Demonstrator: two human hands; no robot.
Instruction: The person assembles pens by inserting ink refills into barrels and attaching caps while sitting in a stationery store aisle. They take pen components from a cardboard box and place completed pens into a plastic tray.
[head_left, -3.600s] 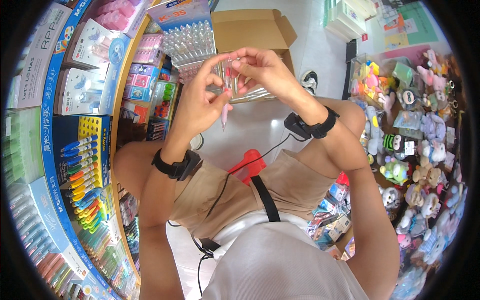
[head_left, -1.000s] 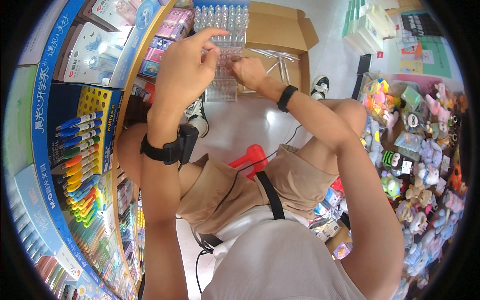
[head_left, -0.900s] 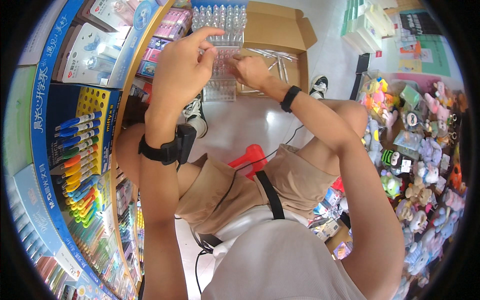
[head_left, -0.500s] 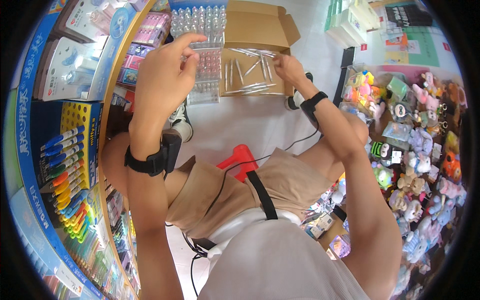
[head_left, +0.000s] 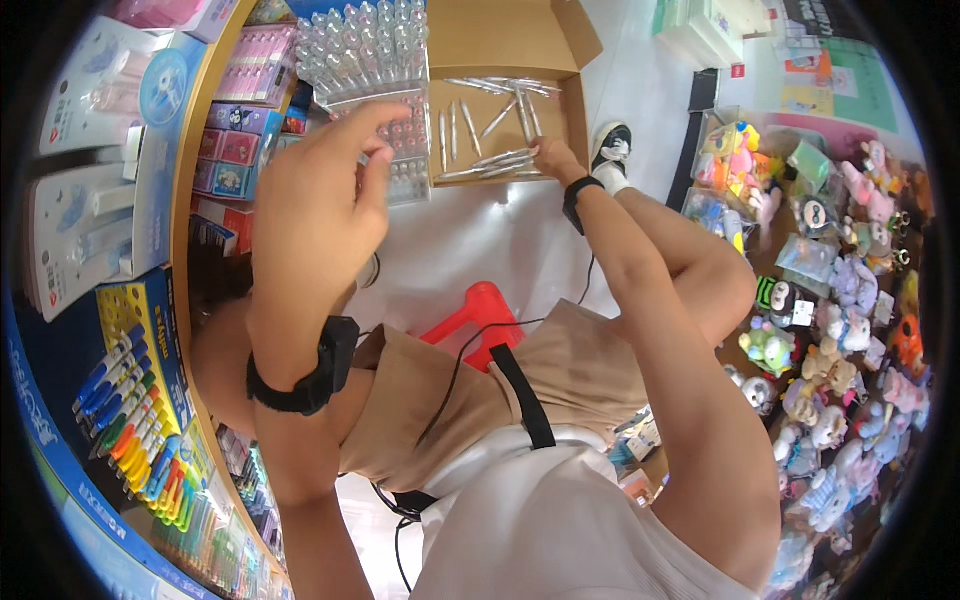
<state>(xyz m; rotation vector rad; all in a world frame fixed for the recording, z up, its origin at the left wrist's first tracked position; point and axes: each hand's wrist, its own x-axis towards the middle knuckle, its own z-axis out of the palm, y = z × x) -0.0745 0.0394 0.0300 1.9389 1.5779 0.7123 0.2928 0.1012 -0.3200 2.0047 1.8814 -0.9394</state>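
Observation:
My left hand (head_left: 318,205) is raised in front of a clear display rack (head_left: 408,178), index finger and thumb apart, with nothing visible between them; its other fingers are mostly hidden. Clear-topped pens (head_left: 365,40) stand in rows in the rack's upper part, and pink-topped ones show below. Beside the rack, an open brown cardboard box (head_left: 505,35) holds several slim silver-white pens (head_left: 472,130) lying loose. My right hand (head_left: 558,160) reaches over the box's near right corner, fingers curled down by the pens; whatever they grip is hidden.
Shelves of boxed stationery (head_left: 235,150) and colourful markers (head_left: 130,400) line my left. Plush keychains (head_left: 830,370) fill the display on my right. A red plastic stool (head_left: 480,305) shows between my legs, with a black cable (head_left: 460,355) across my lap.
My right hand has moved from the box's right edge to its near right corner. The left hand has come lower and nearer to me in view. My view has shifted slightly.

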